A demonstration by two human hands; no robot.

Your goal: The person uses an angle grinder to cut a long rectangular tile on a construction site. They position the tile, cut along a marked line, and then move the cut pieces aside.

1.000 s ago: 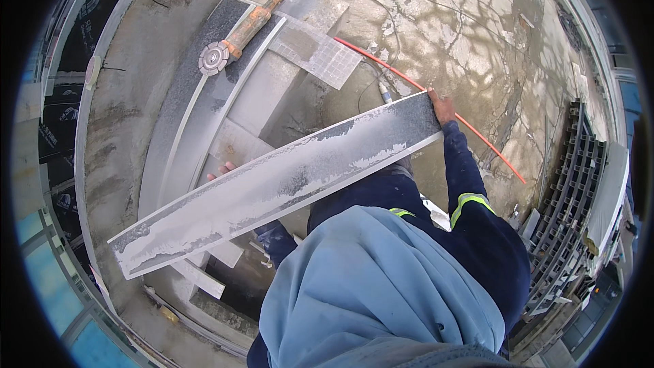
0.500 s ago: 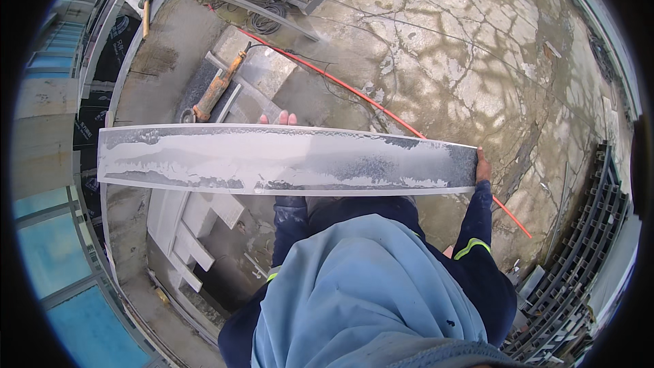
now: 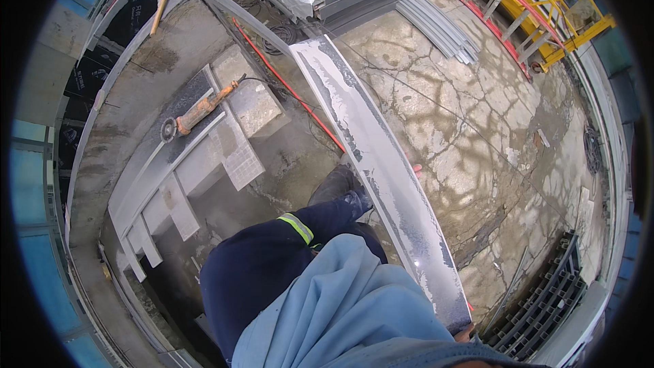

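A long, slightly curved panel (image 3: 381,163), pale with worn grey patches, hangs diagonally in front of me, far end to the upper left. My left hand (image 3: 417,169) supports it from below near the middle; only the fingertips show past the right-hand edge, and the palm is hidden. At the near end, my right hand (image 3: 465,332) grips the panel's corner, partly covered by my blue clothing. To the left, an orange angle grinder (image 3: 197,110) with a corded tail lies on stone slabs (image 3: 242,163), apart from both hands.
A mallet (image 3: 163,7) rests on the low wall at upper left. A red hose (image 3: 293,88) crosses the cracked floor. Grey metal strips (image 3: 436,24) lie at the back, with a yellow frame (image 3: 569,0) beyond. Dark curved slotted rails (image 3: 538,307) stand at lower right.
The panel has swung from lying crosswise to a steep diagonal, its left end going far and its right end coming near. Both hands have kept hold, and my view has shifted.
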